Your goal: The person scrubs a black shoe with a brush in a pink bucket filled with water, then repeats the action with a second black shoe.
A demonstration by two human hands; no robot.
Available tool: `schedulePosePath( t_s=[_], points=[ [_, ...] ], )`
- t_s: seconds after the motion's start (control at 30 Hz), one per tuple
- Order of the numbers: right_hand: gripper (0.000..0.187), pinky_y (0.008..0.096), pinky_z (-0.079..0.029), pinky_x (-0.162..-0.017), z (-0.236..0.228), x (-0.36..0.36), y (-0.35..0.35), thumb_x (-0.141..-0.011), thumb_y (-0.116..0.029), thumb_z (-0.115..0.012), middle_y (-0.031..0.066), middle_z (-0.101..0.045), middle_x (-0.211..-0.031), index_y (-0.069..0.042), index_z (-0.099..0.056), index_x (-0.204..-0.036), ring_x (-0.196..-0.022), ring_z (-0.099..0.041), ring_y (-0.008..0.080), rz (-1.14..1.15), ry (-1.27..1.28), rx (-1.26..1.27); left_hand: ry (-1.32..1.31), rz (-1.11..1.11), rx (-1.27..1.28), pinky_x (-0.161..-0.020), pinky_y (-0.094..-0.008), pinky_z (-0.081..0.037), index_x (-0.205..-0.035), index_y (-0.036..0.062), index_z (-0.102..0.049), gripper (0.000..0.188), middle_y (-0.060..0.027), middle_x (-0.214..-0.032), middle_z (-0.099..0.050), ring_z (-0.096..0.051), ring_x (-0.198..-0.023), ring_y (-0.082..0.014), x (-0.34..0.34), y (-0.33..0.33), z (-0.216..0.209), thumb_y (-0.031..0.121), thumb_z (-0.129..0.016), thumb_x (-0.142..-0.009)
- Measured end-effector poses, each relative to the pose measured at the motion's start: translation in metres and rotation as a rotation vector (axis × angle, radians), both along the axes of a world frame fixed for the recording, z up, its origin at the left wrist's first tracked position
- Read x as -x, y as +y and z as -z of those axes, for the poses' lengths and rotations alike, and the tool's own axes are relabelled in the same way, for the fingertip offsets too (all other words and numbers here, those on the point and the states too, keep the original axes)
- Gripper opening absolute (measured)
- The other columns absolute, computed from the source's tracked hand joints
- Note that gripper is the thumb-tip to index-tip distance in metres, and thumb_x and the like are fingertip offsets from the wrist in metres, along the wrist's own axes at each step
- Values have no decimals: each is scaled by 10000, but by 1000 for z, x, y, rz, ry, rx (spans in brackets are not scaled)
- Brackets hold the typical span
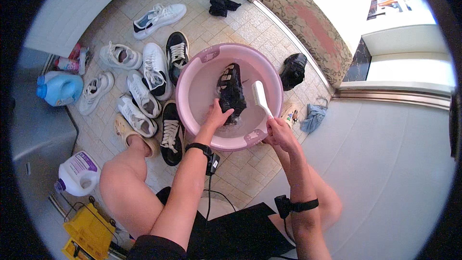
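Note:
My left hand (218, 116) grips the near end of a wet black shoe (230, 89), its thumb and fingers round it. The shoe lies lengthwise in cloudy water inside a pink basin (181, 103), with lighter patches along its upper part. My right hand (281, 134) is closed round the handle of a white scrub brush (260, 97). The brush is raised over the basin's right side, its head apart from the shoe. Another black shoe (293, 71), apparently wet, sits on the floor right of the basin.
Several white sneakers (155, 67) and black sneakers (171, 132) crowd the tiles left of the basin. Bottles (60, 89) and a white jug (79, 173) stand farther left. Black cloth (222, 4) lies beyond, a patterned mat (308, 31) at the doorway, a blue cloth (314, 117) at right.

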State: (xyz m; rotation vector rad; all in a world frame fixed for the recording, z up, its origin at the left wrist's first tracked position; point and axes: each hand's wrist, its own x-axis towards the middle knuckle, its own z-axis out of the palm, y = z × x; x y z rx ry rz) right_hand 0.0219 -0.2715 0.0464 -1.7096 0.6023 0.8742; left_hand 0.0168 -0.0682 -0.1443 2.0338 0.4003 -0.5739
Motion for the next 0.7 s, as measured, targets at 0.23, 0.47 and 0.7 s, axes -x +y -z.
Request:
schedulePosePath(
  t_s=[0.23,0.47,0.7],
  points=[
    [328,219,-236,-359,-10,4,0,-996,-340,-402,-40,-370,-612,-92,-457,-788,-439,-333,58,145,-30,-91,123,1,195,-1031,-413,-353,-1393,-69,-135,985,-306,-1339,-396,-428,-1233,-411,1,-17,1,456,-698,-779],
    [316,214,-223,-361,-13,2,2,-1000,-336,-402,-38,-365,-620,-83,-452,-817,-445,-328,53,198,18,-94,73,-31,90,-1046,-420,-345,-1392,-84,-151,1001,-318,-1351,-383,-408,-1250,-415,1,-32,20,430,-721,-750],
    [292,218,-214,-371,-15,7,5,-1000,-334,-403,-45,-348,-608,-77,-488,-891,-443,-299,51,149,-89,-79,205,39,261,-941,-398,-454,-1233,-91,-472,804,-240,-1182,-578,-574,-1091,-338,-2,-18,51,343,-820,-652]
  ],
)
